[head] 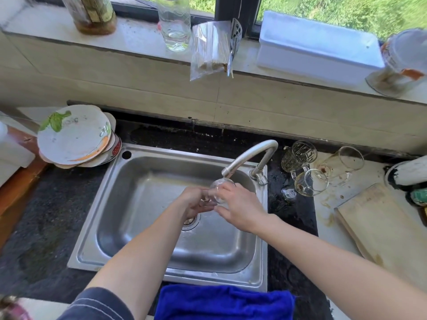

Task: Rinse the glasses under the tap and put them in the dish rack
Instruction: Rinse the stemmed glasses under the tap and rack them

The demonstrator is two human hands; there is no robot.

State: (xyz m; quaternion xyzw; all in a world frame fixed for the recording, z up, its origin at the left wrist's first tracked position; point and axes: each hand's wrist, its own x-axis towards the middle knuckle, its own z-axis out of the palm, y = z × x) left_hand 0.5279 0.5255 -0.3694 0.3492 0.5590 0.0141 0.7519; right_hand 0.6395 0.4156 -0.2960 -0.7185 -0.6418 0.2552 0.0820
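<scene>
Head view: the left hand [196, 202] and right hand [241, 205] both curl round 1 glass [219, 189] just under the tap [250, 155], over the sink [147, 150]. Wet fingers could let it slip and knock the spout or drop onto the steel. Its contents can't be told. Beside the tap, 4 glasses [312, 182] wait, 2 with brown dregs, and no rack is in view.
</scene>
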